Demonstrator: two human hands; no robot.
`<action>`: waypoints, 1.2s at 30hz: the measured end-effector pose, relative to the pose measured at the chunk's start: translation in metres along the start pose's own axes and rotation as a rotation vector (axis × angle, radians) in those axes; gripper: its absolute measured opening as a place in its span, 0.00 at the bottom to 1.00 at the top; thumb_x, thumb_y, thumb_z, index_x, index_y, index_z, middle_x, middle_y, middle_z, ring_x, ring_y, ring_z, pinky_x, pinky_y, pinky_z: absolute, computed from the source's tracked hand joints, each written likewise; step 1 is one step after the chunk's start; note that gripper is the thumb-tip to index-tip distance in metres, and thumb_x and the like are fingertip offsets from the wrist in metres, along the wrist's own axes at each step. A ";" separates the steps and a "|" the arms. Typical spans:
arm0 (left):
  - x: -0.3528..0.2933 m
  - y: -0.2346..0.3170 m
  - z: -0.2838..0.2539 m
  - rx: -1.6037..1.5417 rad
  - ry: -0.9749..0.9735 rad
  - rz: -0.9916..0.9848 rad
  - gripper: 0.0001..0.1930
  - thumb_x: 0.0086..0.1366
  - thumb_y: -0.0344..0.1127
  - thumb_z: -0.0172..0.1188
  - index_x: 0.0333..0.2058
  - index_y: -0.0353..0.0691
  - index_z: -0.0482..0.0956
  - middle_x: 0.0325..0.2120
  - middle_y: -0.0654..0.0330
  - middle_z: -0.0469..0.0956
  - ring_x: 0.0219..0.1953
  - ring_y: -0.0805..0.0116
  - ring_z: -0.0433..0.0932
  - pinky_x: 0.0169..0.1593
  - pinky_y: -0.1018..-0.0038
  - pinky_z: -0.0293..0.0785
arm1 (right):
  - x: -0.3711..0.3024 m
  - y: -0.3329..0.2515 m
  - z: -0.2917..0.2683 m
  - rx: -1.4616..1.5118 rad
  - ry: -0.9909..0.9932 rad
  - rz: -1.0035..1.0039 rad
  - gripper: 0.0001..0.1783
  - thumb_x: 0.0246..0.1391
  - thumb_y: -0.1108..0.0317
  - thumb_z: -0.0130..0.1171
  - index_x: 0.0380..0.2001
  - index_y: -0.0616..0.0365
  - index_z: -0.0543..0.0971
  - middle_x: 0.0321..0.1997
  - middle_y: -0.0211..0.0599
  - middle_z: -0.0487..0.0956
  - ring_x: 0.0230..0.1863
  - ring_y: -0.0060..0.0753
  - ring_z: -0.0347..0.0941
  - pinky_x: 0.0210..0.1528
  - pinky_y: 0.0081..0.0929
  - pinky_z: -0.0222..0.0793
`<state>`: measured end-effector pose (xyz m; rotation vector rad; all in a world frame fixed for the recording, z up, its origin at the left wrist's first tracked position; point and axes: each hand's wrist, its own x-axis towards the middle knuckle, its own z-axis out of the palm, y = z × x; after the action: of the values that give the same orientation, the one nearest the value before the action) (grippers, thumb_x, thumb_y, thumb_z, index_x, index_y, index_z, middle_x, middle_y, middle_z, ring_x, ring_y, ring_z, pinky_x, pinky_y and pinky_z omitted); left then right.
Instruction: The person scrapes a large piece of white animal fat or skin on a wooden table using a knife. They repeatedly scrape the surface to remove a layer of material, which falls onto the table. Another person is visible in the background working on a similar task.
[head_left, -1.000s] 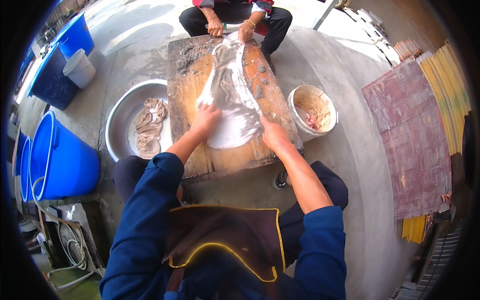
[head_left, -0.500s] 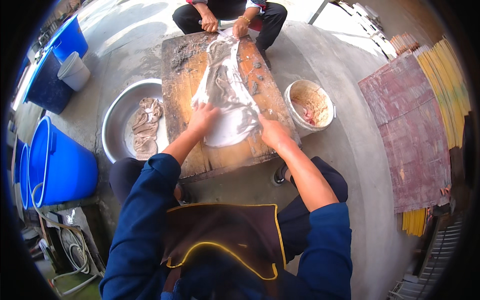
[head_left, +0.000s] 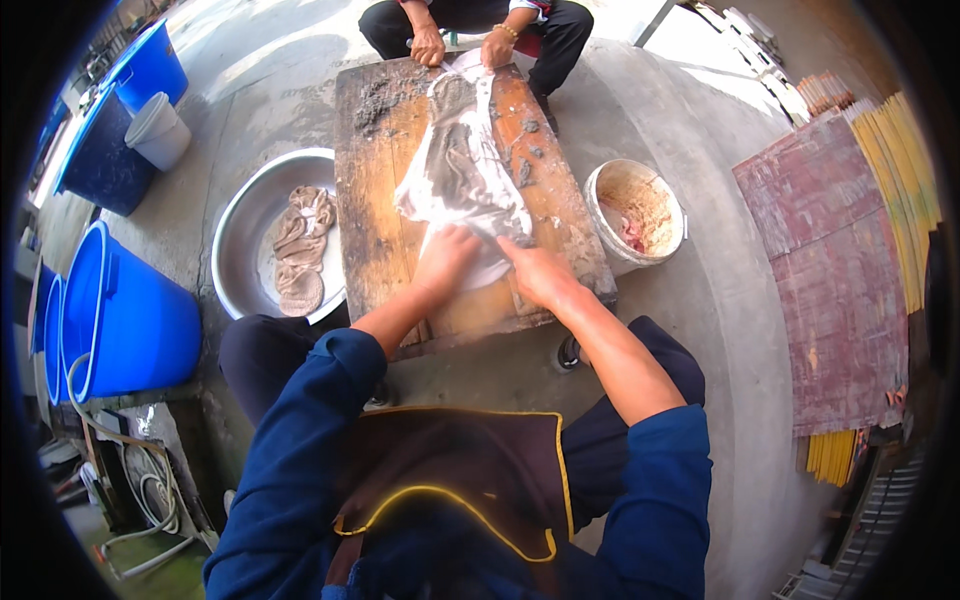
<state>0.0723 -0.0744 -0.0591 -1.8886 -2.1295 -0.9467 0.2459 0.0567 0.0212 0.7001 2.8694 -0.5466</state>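
A limp, wet white sheet of tripe (head_left: 468,170), smeared with grey, lies stretched along a worn wooden board (head_left: 385,230). My left hand (head_left: 447,258) has its fingers curled at the sheet's near end; motion blurs it a little. Close beside it, my right hand (head_left: 543,274) pinches the near right edge. A short white flap hangs between both hands. At the far end, a co-worker's two hands (head_left: 428,45) hold the narrow end of the same sheet.
Left of the board stands a metal basin (head_left: 232,255) with folded brownish tripe (head_left: 300,245). A white bucket (head_left: 610,250) of pale and reddish scraps is at right. Blue tubs (head_left: 140,320) line the left side. Grey residue (head_left: 385,100) lies on the board's far left.
My left hand has moved right and nearer me, from the sheet's left side to its near end, beside my right hand. The sheet's near end is gathered up.
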 end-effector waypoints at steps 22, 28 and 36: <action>-0.018 0.020 -0.005 -0.011 -0.065 -0.095 0.06 0.61 0.35 0.62 0.37 0.44 0.77 0.36 0.54 0.74 0.45 0.48 0.72 0.51 0.54 0.67 | 0.012 0.048 -0.044 -0.092 -0.016 0.152 0.27 0.66 0.67 0.45 0.68 0.42 0.67 0.53 0.53 0.80 0.56 0.59 0.76 0.58 0.48 0.68; -0.027 0.034 -0.010 0.039 0.014 -0.117 0.08 0.61 0.37 0.63 0.37 0.43 0.77 0.36 0.56 0.74 0.46 0.52 0.72 0.51 0.57 0.67 | -0.013 0.027 -0.035 -0.083 0.166 0.059 0.27 0.63 0.68 0.49 0.65 0.43 0.70 0.40 0.48 0.83 0.41 0.61 0.78 0.45 0.53 0.71; -0.039 0.091 0.002 0.017 -0.112 -0.036 0.07 0.57 0.31 0.56 0.36 0.44 0.77 0.34 0.58 0.72 0.43 0.54 0.72 0.46 0.61 0.70 | -0.064 0.011 -0.014 0.053 0.022 0.039 0.25 0.65 0.66 0.47 0.65 0.47 0.70 0.42 0.53 0.83 0.45 0.58 0.79 0.48 0.52 0.71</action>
<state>0.1654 -0.1049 -0.0472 -1.9448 -2.2334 -0.8463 0.3068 0.0441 0.0448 0.7736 2.8637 -0.6159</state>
